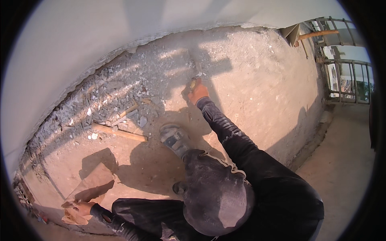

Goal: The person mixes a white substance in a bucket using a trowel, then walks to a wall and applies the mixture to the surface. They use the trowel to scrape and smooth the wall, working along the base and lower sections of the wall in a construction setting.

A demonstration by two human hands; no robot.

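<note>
My right hand (198, 92) grips a scraper (194, 83) with a yellowish handle, its end down at the dusty floor (265, 92) ahead of me; its blade is hard to make out. My left hand (83, 207) pinches a crumpled piece of brown paper or a paper sack (90, 184) at the lower left. Left of the scraper lies loose rubble (104, 104) with white chips, grey fragments and wooden sticks, including a pale stick (118, 132). My bent leg and dusty shoe (175, 138) are between my hands.
A white wall (60, 40) with a broken lower edge curves along the left and top. At the right, a step edge (305, 148) drops to a lower surface, with metal railings (350, 80) beyond. A wooden-handled tool (317, 33) stands at the top right. More debris (26, 197) lies at the far lower left.
</note>
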